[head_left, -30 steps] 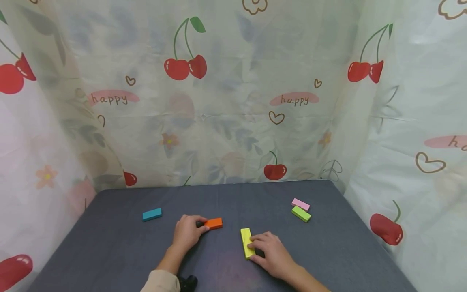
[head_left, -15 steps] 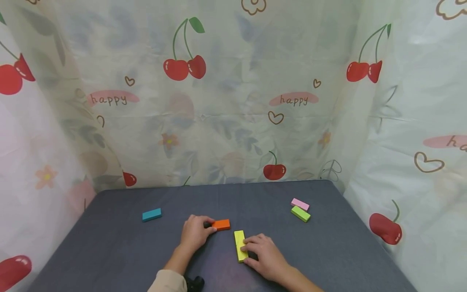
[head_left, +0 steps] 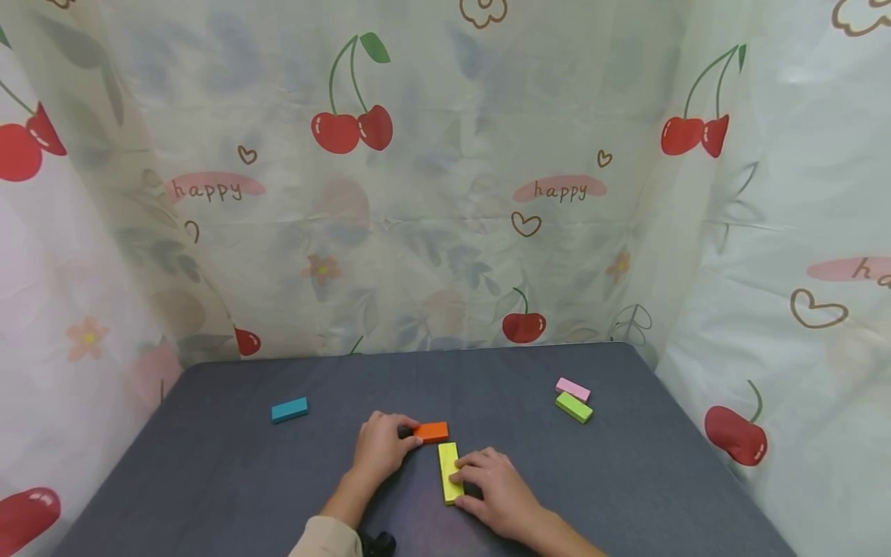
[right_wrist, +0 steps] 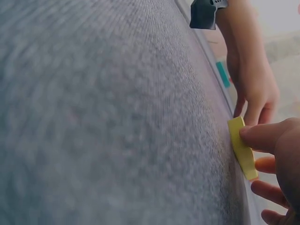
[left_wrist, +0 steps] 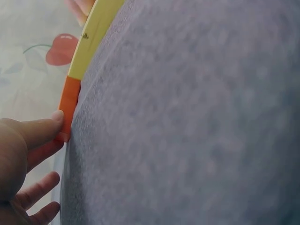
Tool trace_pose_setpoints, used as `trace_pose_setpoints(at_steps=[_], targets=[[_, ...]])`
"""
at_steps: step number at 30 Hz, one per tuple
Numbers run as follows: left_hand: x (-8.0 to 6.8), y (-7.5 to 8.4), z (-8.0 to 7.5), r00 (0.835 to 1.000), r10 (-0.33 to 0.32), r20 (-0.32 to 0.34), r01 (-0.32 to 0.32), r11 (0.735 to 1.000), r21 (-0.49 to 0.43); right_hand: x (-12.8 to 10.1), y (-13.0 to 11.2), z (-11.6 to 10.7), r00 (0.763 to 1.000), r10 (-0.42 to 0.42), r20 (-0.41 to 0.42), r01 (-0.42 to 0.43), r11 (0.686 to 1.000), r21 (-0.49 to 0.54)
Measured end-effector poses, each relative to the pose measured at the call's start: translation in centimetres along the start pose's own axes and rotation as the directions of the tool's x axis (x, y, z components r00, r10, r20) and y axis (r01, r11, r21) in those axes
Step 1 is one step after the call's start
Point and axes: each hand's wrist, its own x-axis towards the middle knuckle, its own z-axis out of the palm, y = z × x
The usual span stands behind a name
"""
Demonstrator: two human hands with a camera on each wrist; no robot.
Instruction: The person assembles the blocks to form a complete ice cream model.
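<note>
1. Head view: left hand [head_left: 381,449] pinches the orange block [head_left: 432,432] at its near end; right hand [head_left: 491,485] grips the yellow block [head_left: 448,471] from its side. Both lie flat on the grey table [head_left: 209,480], orange crosswise at yellow's far end. Teal block [head_left: 289,409], pink block [head_left: 573,389] and green block [head_left: 574,408] sit well apart.
2. Left wrist view: thumb tip on the orange block [left_wrist: 69,108], which meets the yellow block [left_wrist: 93,37]. Looks like the two are being fitted together; squaring the joint comes next.
3. Right wrist view: thumb curled onto the yellow block [right_wrist: 242,148], fingers below.
</note>
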Motion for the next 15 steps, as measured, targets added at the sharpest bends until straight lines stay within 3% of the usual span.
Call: trace_pose_setpoints(at_steps=[8, 15], targets=[[-0.18, 0.66, 0.1, 0.999, 0.023, 0.049, -0.022, 0.999, -0.024, 0.2, -0.33, 0.17, 1.0, 0.016, 0.006, -0.016, 1.0, 0.014], [-0.31, 0.9, 0.27, 0.997, 0.063, 0.037, -0.062, 0.998, -0.031, 0.23, -0.48, 0.18, 0.999, 0.034, 0.008, -0.035, 0.999, 0.016]])
